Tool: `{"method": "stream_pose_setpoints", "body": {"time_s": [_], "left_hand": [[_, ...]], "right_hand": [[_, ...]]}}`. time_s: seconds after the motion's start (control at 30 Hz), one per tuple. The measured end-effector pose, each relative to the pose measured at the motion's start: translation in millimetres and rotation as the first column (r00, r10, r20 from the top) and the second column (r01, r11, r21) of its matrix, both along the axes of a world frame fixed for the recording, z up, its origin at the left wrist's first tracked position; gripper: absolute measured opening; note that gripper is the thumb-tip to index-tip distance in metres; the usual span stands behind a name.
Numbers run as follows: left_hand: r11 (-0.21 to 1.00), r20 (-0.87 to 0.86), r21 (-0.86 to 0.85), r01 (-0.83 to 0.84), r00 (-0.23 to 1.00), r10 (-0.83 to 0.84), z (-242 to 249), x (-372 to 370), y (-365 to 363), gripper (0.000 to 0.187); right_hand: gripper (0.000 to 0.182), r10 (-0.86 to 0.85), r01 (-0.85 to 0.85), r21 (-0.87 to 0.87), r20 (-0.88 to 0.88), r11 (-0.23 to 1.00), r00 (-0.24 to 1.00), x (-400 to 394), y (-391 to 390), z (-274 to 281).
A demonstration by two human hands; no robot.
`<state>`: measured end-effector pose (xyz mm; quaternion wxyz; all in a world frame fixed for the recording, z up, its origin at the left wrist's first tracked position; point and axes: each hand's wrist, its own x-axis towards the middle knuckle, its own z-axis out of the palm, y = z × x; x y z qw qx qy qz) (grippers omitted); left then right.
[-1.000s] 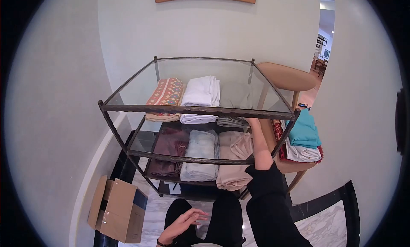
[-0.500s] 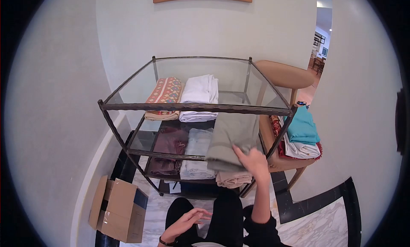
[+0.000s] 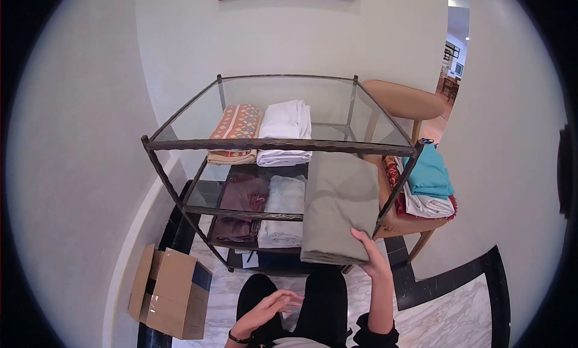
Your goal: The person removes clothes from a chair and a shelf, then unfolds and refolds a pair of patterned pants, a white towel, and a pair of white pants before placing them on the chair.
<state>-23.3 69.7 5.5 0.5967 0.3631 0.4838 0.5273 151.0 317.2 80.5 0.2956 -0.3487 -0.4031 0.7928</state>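
Note:
A thick folded grey-green cloth sticks out past the front of the glass shelf unit, its back end on the middle level under the top pane. My right hand grips its front right corner, thumb on top and the other fingers hidden beneath. Over my lap, my left hand is open and empty, fingers stretched to the right. To the cloth's left, on the same level, lie a folded white cloth and an orange patterned cloth. Lower down are a maroon cloth and a pale blue-white cloth.
The dark metal frame of the unit crosses in front of me. On the right, a wooden chair bears a stack with a turquoise cloth on top. An open cardboard box stands on the floor at left.
The grey-green cloth has come forward and right, out over the shelf's front edge. My right hand has moved from its top down to its right corner. My left hand stays near my lap.

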Motion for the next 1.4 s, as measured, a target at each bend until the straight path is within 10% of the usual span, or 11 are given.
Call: {"method": "stream_pose_setpoints", "body": {"time_s": [0.27, 0.33, 0.4, 0.5, 1.0, 1.2, 1.4], "left_hand": [[0.998, 0.042, -0.040, 0.042, 0.998, -0.041, -4.6, -1.8, 1.6, 0.040], [0.997, 0.048, -0.047, 0.053, 0.998, -0.051, -2.4, -1.6, 3.9, 0.040], [0.997, 0.046, -0.041, 0.066, 0.997, -0.064, -1.5, -0.7, 8.2, 0.040], [0.996, 0.031, -0.033, 0.085, 0.996, -0.084, 0.1, 1.4, 11.6, 0.039], [0.996, 0.012, -0.025, 0.086, 0.996, -0.086, -0.7, 8.6, 12.2, 0.037], [0.997, 0.000, -0.038, 0.066, 0.998, -0.066, 0.4, 12.1, 10.6, 0.037], [0.998, -0.015, -0.048, 0.033, 0.999, -0.034, 0.9, 9.2, 7.9, 0.033]], "right_hand": [[0.029, -0.114, 0.116, -0.077, 0.033, 0.990, 0.993, 93.2, -25.8, -18.9], [0.026, -0.230, 0.194, 0.359, 0.060, 0.913, 0.971, 143.0, -42.3, -45.1], [0.024, -0.423, 0.244, 0.828, -0.009, 0.505, 0.906, 179.8, -70.0, -47.3], [0.027, -0.472, 0.418, 0.553, -0.049, 0.721, 0.880, 217.5, -68.9, -17.6], [0.037, -0.476, 0.611, 0.533, -0.385, 0.585, 0.791, 285.7, 223.0, 102.2], [0.052, -0.243, 0.219, 0.277, 0.058, 0.936, 0.968, 253.0, 349.9, 25.8], [0.076, -0.095, 0.063, 0.152, 0.215, 0.986, 0.972, 268.8, 394.3, -9.9]]}}
